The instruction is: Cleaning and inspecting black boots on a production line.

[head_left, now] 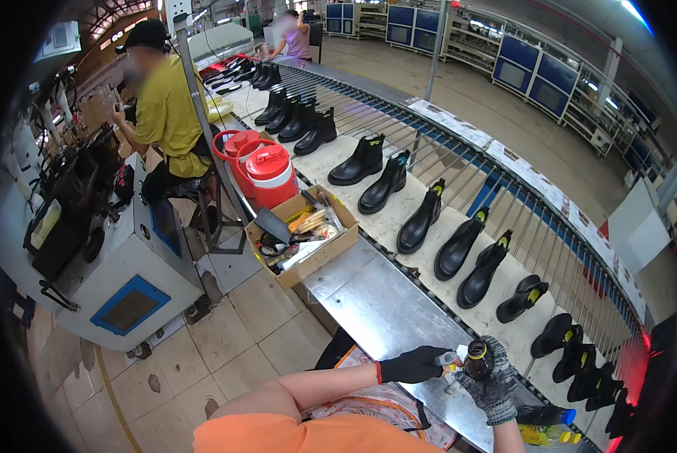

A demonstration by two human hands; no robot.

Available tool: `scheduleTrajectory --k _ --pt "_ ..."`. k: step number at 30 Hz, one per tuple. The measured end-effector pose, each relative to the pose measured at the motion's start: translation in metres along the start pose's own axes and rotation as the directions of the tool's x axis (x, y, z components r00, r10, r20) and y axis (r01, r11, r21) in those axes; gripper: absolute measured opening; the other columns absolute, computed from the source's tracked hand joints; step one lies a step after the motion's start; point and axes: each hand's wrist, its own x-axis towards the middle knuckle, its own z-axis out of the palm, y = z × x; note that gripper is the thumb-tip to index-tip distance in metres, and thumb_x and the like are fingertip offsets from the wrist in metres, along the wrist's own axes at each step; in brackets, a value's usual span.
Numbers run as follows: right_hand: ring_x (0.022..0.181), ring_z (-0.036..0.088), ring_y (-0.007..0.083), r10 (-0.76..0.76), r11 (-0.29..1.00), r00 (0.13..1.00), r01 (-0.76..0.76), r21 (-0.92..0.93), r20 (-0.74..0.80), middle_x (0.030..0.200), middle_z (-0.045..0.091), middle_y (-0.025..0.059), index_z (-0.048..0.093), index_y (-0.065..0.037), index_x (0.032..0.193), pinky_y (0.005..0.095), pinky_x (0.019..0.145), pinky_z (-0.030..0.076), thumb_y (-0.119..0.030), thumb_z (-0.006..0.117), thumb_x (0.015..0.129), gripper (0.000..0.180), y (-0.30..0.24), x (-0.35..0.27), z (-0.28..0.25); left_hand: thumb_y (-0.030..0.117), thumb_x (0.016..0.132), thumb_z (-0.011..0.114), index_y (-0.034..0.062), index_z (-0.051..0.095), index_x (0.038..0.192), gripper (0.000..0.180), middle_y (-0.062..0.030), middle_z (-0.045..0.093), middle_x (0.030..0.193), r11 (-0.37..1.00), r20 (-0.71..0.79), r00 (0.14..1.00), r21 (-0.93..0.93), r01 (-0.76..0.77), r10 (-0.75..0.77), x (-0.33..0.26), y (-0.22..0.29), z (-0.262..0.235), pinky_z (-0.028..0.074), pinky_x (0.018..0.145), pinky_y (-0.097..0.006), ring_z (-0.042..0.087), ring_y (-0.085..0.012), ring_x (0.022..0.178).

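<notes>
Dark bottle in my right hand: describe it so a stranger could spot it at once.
Find the pale belt of black boots, then the metal ledge beside it. Over that ledge, the grey-gloved right hand grips the dark bottle. Unlike the blue-capped bottle nearby, it is held and shows no blue cap.

The scene is viewed from head height, tilted downward, through one fisheye. The left hand (414,365) and right hand (495,389) are shown close, the conveyor (344,149) receding.
</notes>
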Motion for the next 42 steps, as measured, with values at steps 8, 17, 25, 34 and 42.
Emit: scheduleTrajectory --k 8,17,25,34,42 --pt "0.100 0.059 0.0338 -0.033 0.998 0.999 0.034 -0.050 0.028 0.108 0.059 0.0186 0.051 0.001 0.119 0.0405 0.088 0.047 -0.040 0.081 0.062 0.076 -0.001 0.004 0.000 0.024 0.092 0.053 0.0048 0.052 0.124 0.037 -0.0091 0.061 0.112 1.000 -0.013 1.000 0.018 -0.019 0.020 -0.005 0.008 0.000 0.040 0.091 -0.030 0.055 -0.0159 0.103" --pt "0.100 0.059 0.0321 -0.004 1.000 0.999 0.004 0.008 0.033 0.108 0.059 0.0180 0.049 0.000 0.119 0.0397 0.089 0.046 -0.037 0.083 0.059 0.078 0.008 0.006 0.008 0.027 0.092 0.055 0.0058 0.052 0.124 0.039 -0.0046 0.063 0.102 0.999 -0.049 0.999 -0.038 0.017 -0.019 -0.003 -0.003 -0.005 0.043 0.084 -0.028 0.054 -0.0115 0.092" --pt "0.095 0.061 0.0328 -0.026 1.000 1.000 0.026 -0.002 0.017 0.103 0.061 0.0173 0.052 0.001 0.116 0.0408 0.087 0.047 -0.036 0.084 0.058 0.075 0.001 0.005 0.004 0.028 0.091 0.057 0.0055 0.051 0.126 0.041 -0.0079 0.063 0.107 1.000 -0.057 0.998 0.023 0.015 -0.013 -0.006 0.004 -0.001 0.043 0.085 -0.029 0.055 -0.0135 0.095" --pt "0.101 0.057 0.0335 -0.157 0.968 0.987 0.160 -0.192 0.034 0.109 0.058 0.0174 0.054 -0.002 0.114 0.0398 0.089 0.046 -0.043 0.080 0.060 0.073 0.013 0.010 0.009 0.030 0.089 0.061 0.0029 0.050 0.126 0.047 -0.0077 0.061 0.112 0.999 -0.155 0.987 0.009 -0.040 0.041 0.002 -0.041 -0.002 0.041 0.092 -0.028 0.052 -0.0130 0.102" --pt "0.100 0.058 0.0331 -0.074 0.988 0.997 0.075 -0.132 0.012 0.110 0.057 0.0165 0.048 -0.002 0.121 0.0395 0.088 0.047 -0.033 0.083 0.061 0.076 -0.002 0.014 -0.003 0.017 0.090 0.057 0.0049 0.055 0.121 0.033 -0.0068 0.062 0.105 0.997 -0.166 0.983 0.036 -0.074 0.079 0.011 -0.002 -0.024 0.042 0.087 -0.028 0.055 -0.0117 0.096"
